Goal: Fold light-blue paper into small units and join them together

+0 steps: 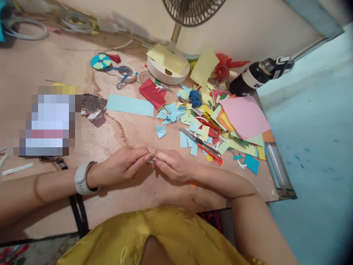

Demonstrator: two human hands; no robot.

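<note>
Your left hand (125,164) and right hand (175,165) nearly meet over the near part of the desk (143,132), the fingers (138,155) of each closed in a tight pinch on one small pale piece (150,159). That piece sits between your fingertips, mostly covered, so its exact shape cannot be told. Beyond your hands lies a light blue paper strip (130,105); to the right, an orange-handled cutter (202,145) rests on paper scraps (171,113) near your right wrist.
</note>
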